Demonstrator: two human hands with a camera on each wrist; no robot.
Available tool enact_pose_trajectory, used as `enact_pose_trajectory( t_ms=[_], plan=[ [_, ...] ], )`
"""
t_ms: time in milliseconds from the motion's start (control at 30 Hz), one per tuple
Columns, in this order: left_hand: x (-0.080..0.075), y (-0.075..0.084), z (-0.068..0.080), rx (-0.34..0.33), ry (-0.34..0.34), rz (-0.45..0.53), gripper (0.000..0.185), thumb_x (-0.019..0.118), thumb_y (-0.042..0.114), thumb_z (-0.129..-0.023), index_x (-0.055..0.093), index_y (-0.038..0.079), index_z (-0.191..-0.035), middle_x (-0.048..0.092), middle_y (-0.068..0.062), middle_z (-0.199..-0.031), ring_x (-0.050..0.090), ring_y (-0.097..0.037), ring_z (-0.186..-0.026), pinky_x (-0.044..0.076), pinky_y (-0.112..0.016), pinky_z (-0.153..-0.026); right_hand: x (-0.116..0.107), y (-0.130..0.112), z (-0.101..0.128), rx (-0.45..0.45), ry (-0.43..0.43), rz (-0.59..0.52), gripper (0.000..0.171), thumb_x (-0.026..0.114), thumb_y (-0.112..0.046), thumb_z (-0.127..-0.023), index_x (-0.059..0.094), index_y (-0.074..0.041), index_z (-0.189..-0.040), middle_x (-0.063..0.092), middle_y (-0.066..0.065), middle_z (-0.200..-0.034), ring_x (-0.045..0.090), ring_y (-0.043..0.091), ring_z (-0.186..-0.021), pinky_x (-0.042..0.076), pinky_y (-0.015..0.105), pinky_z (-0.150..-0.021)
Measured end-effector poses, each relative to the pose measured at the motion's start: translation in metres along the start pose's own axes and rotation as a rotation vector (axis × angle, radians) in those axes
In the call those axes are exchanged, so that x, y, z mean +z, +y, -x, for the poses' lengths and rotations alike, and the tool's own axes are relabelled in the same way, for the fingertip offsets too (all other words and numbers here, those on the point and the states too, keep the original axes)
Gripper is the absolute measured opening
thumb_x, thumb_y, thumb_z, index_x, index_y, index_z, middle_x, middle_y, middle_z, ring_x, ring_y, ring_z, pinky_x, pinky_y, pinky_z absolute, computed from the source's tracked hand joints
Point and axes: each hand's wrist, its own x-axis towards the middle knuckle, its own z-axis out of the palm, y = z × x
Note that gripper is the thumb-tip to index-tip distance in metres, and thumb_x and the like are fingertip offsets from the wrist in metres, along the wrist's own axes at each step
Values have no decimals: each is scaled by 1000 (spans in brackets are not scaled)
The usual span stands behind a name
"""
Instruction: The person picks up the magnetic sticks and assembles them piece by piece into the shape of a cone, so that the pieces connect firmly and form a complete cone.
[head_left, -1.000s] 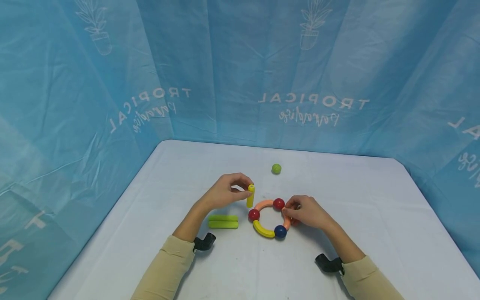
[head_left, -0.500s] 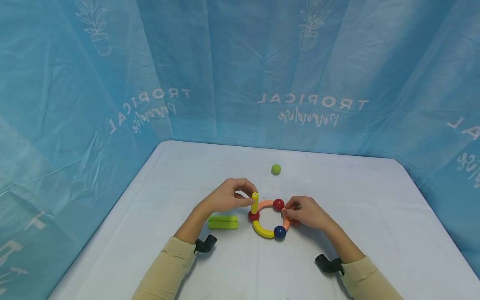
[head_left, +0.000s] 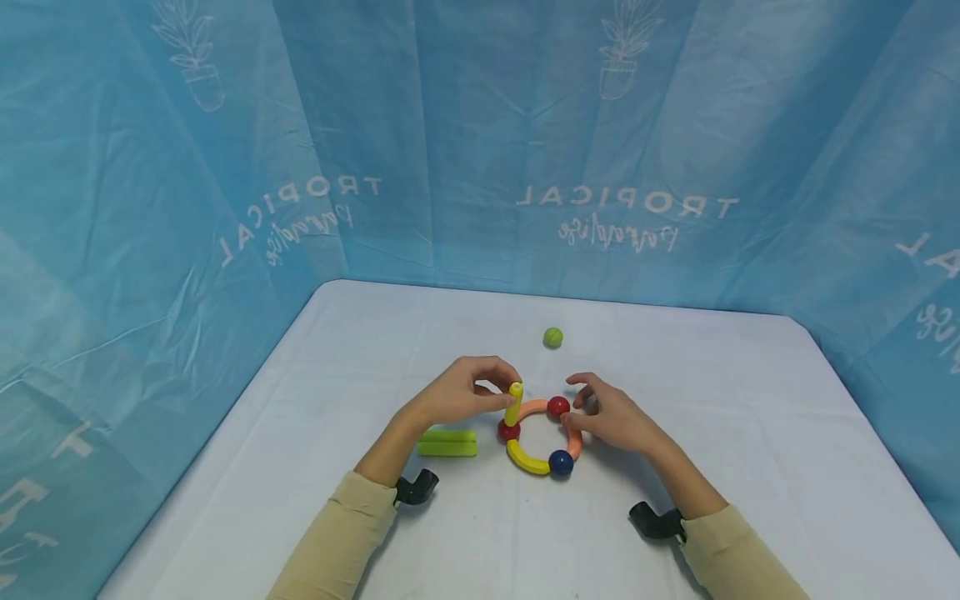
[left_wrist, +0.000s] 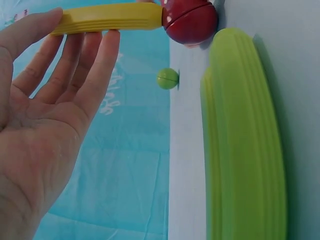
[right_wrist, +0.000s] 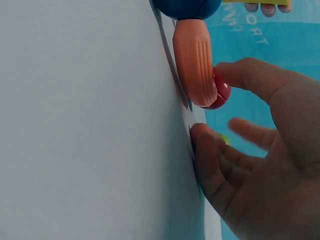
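1. The left hand (head_left: pixel 465 392) pinches a yellow stick (head_left: pixel 513 405) near its upper end, thumb on one side and fingertips on the other, the palm well clear of it.
2. That stick stands nearly upright below the fingertips, leaning a little, and its lower end meets the left red ball (head_left: pixel 508 430).
3. The right hand (head_left: pixel 613 417) has its fingers apart and loosely bent, with nothing in its grasp. Its thumb is right by the right-hand orange piece (head_left: pixel 574 443) and the far red ball (head_left: pixel 558 407); whether it touches either, I can't tell.
4. Those parts lie on the white table (head_left: pixel 480 533) in a ring between the two hands, along with a far orange piece (head_left: pixel 533 407), a yellow curved piece (head_left: pixel 528 461) and a blue ball (head_left: pixel 561 462) on the near side.
5. Two green bars (head_left: pixel 447 449) lie side by side left of the ring, near the left hand.
6. A green ball (head_left: pixel 552 337) sits alone beyond both hands.
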Motion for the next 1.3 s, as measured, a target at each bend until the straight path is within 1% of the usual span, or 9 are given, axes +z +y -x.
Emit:
enact_pose_trajectory(
  t_ms=[133, 233, 333, 467, 600, 733, 933, 1100, 1300],
  plan=[
    [-2, -2, 1, 4, -14, 13, 23, 72, 24, -88, 64, 25, -110, 63, 9, -106, 60, -14, -100, 51, -30, -84, -1, 0, -2, -98, -46, 0, 61, 71, -27, -87, 45, -23, -142, 55, 0, -124, 55, 20, -82, 50, 32, -68],
    [-5, -6, 4, -12, -41, 15, 27, 72, 22, -88, 64, 23, -113, 62, 7, -109, 60, -17, -101, 51, -29, -84, -1, 0, 0, -150, -64, -6, 48, 69, -21, -90, 56, -26, -135, 57, -4, -121, 54, 21, -81, 50, 34, -67],
    [-6, -14, 6, -48, -100, -1, 29, 72, 20, -87, 63, 19, -115, 62, 0, -112, 61, -18, -99, 51, -28, -84, 0, 2, 2, -141, -54, 7, 38, 68, -18, -90, 64, -27, -126, 60, -8, -113, 54, 19, -83, 50, 33, -67],
    [-10, -21, 8, -95, -204, -51, 34, 73, 17, -86, 64, 10, -118, 63, -7, -113, 62, -19, -96, 51, -30, -84, -1, 4, 5, -85, -38, 0, 35, 70, -19, -88, 66, -29, -121, 61, -8, -109, 55, 19, -81, 50, 34, -65],
    [-17, -24, 8, -152, -281, -145, 39, 75, 20, -83, 65, 11, -120, 65, -1, -108, 61, -16, -93, 51, -30, -80, -8, 3, 6, -61, -24, -14, 33, 70, -18, -87, 66, -27, -119, 62, -6, -105, 56, 21, -82, 50, 35, -65],
    [-21, -28, 10, -204, -324, -216, 39, 78, 19, -80, 67, 13, -118, 66, 2, -103, 61, -14, -90, 50, -30, -77, -13, 7, 5, -53, -17, -9, 33, 72, -21, -87, 65, -25, -119, 62, -4, -104, 57, 20, -83, 51, 34, -64],
    [-23, -32, 12, -243, -333, -278, 22, 77, 15, -79, 72, 18, -101, 66, 6, -94, 60, -12, -86, 50, -30, -76, -16, 14, 3, -21, -12, -26, 32, 72, -27, -87, 63, -24, -118, 62, -2, -102, 59, 19, -78, 51, 34, -62],
    [-22, -32, 13, -279, -338, -304, 10, 76, 16, -81, 74, 22, -89, 66, 10, -86, 58, -13, -82, 49, -32, -74, -16, 13, 4, -8, -22, -46, 32, 72, -24, -87, 63, -21, -118, 62, -1, -101, 59, 20, -80, 51, 34, -63],
    [-21, -35, 14, -272, -326, -342, 6, 76, 18, -81, 74, 24, -83, 63, 10, -83, 56, -13, -78, 49, -31, -71, -16, 13, 4, -25, -39, -57, 32, 72, -22, -87, 63, -18, -118, 62, -1, -100, 59, 19, -80, 51, 34, -63]
  ],
)
